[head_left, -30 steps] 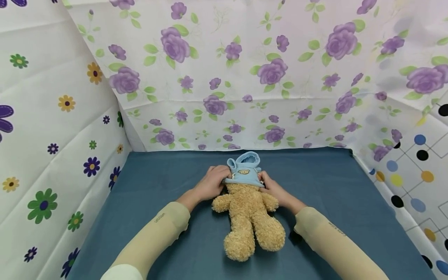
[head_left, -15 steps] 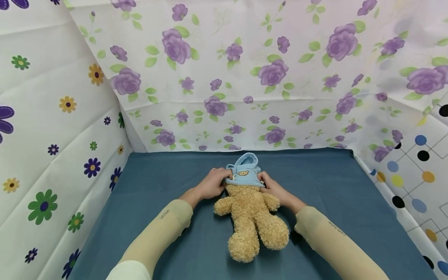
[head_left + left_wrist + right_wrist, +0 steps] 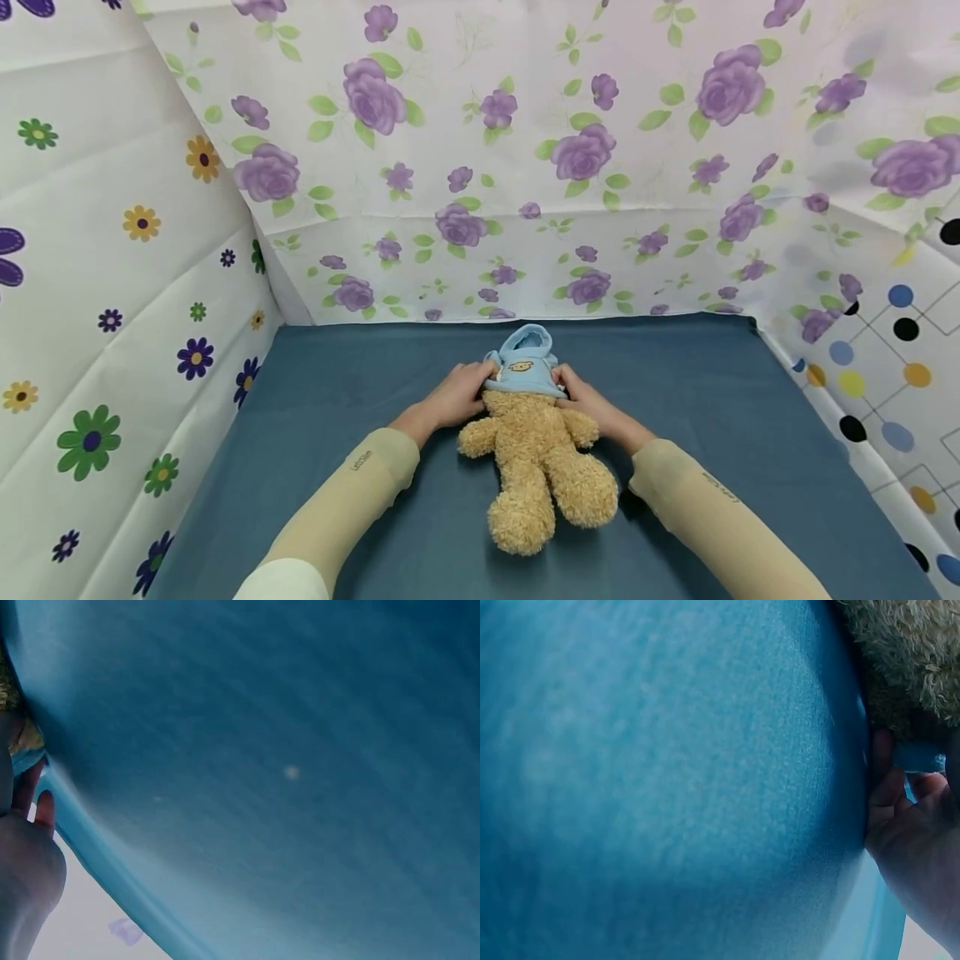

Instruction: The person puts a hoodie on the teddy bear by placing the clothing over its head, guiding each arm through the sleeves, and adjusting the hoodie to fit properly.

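A tan, curly-furred teddy bear lies on the blue table covering, its legs toward the person. A small light-blue hoodie with a bear-face patch covers its head, the hem sitting at the neck. My left hand pinches the hoodie's left side near the hem. On the opposite side, my right hand pinches the hem between thumb and fingers. The right wrist view has the right hand at the blue cloth beside the fur. In the left wrist view, the left hand is only partly visible.
Blue cloth covers the table. A white sheet with purple roses hangs along the back edge. Flower-printed fabric stands on the left, and dotted fabric on the right.
The bear's legs have swung slightly to the right, and the left hand has shifted a little right with the hoodie. Both hands keep their hold; the right hand stays nearly still.
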### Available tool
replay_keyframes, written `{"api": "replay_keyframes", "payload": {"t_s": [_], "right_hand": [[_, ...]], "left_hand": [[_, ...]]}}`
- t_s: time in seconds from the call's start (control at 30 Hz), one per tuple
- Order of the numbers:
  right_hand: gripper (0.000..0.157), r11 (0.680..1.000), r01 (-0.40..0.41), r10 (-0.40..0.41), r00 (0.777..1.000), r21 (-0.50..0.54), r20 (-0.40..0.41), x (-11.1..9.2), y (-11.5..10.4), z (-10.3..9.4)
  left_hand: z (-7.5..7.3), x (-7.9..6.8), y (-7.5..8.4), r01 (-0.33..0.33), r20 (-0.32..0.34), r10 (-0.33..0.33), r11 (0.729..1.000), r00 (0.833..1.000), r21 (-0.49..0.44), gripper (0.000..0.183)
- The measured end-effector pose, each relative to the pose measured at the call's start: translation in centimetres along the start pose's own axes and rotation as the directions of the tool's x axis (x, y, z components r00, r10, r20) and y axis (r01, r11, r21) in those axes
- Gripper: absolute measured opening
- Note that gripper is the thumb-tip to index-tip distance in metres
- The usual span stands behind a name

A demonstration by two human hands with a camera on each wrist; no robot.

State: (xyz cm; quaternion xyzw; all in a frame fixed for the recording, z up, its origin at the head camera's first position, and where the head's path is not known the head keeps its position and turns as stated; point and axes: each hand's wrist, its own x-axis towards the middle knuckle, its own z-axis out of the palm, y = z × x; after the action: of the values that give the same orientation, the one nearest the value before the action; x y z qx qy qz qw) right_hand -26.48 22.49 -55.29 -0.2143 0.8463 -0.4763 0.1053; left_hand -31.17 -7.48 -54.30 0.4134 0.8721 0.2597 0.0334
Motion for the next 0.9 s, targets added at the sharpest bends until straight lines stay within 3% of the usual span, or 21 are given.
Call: {"api": "replay_keyframes", "payload": {"t_s": [0.13, 0.3, 0.4, 0.5, 0.6, 0.67, 0.77, 0.9], "right_hand": [[0.017, 1.000, -0.019, 0.019, 1.000, -0.005, -0.003, 0.0, -0.1, 0.1], [0.016, 0.999, -0.033, 0.032, 0.999, -0.033, -0.027, -0.1, -0.3, 0.2], [0.016, 0.997, -0.042, 0.038, 0.998, -0.071, -0.055, -0.2, -0.5, 0.4], [0.020, 0.991, -0.057, 0.047, 0.995, -0.124, -0.083, -0.2, -0.9, 0.9], [0.029, 0.981, -0.077, 0.054, 0.990, -0.176, -0.131, -0.2, -1.1, 1.6], [0.035, 0.976, -0.090, 0.056, 0.983, -0.198, -0.174, -0.2, -1.3, 2.0], [0.042, 0.968, -0.102, 0.050, 0.974, -0.230, -0.222, -0.2, -1.4, 2.4], [0.041, 0.970, -0.112, 0.065, 0.974, -0.216, -0.217, -0.5, -1.6, 2.2]], "left_hand": [[0.1, -0.1, 0.2, 0.029, -0.005, -0.029, 0.995, 1.000, -0.091, 0.028], [0.3, -0.1, 1.4, 0.173, -0.018, -0.179, 0.969, 0.984, -0.178, 0.032], [0.7, 0.0, 2.1, 0.277, -0.056, -0.294, 0.939, 0.954, -0.203, 0.033], [1.1, -0.1, 2.7, 0.365, -0.123, -0.393, 0.910, 0.912, -0.197, 0.033], [1.2, -0.3, 2.9, 0.399, -0.181, -0.434, 0.895, 0.882, -0.199, 0.031], [1.1, -0.5, 2.6, 0.377, -0.202, -0.424, 0.897, 0.883, -0.232, 0.029], [0.6, -1.1, 2.0, 0.320, -0.172, -0.387, 0.891, 0.906, -0.323, 0.027], [-0.7, -2.2, 1.9, 0.275, -0.067, -0.342, 0.844, 0.937, -0.461, 0.026]]}}
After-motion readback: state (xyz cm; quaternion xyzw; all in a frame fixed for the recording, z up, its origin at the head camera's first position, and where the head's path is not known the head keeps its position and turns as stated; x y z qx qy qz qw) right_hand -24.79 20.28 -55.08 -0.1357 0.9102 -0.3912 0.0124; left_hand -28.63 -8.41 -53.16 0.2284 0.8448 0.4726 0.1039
